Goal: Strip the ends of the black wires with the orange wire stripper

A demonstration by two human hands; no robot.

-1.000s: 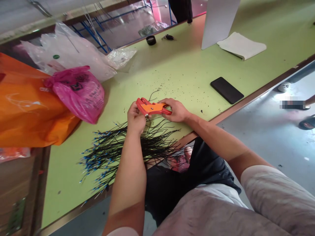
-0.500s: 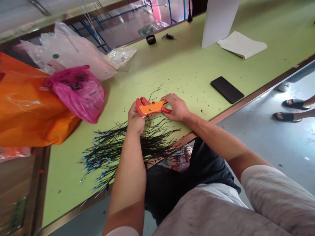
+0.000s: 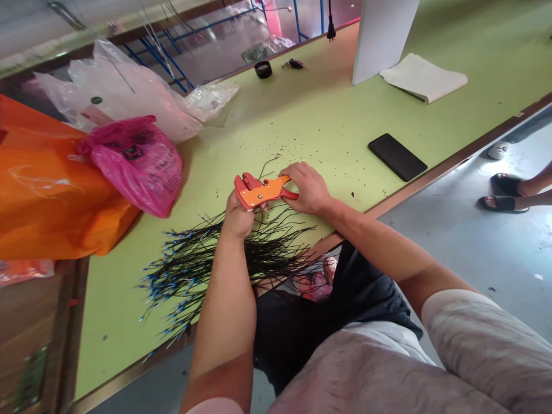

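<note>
My right hand point(image 3: 307, 188) is closed around the handles of an orange and red wire stripper point(image 3: 268, 191), held above the bench. My left hand point(image 3: 238, 218) is at the tool's jaw end, its fingers partly hidden behind the red head. A thin black wire point(image 3: 261, 215) curls out below the left fingers, which appear pinched on it. Under the left forearm lies a loose bundle of black wires point(image 3: 271, 259), many with blue tips at their left ends. Another black wire point(image 3: 268, 163) pokes out behind the tool.
Small dark scraps dot the green bench point(image 3: 241, 146). To the right lies a black phone point(image 3: 397, 157), with a folded cloth point(image 3: 425, 77) and a white panel point(image 3: 382, 40) beyond. Pink point(image 3: 140, 164), orange point(image 3: 47, 190) and clear bags stand left. Another person's feet point(image 3: 502, 203) show at right.
The wire stripper's head has shifted slightly left and tilted, and its jaws look a little further apart. My right hand has followed slightly left. The wire bundle stays put.
</note>
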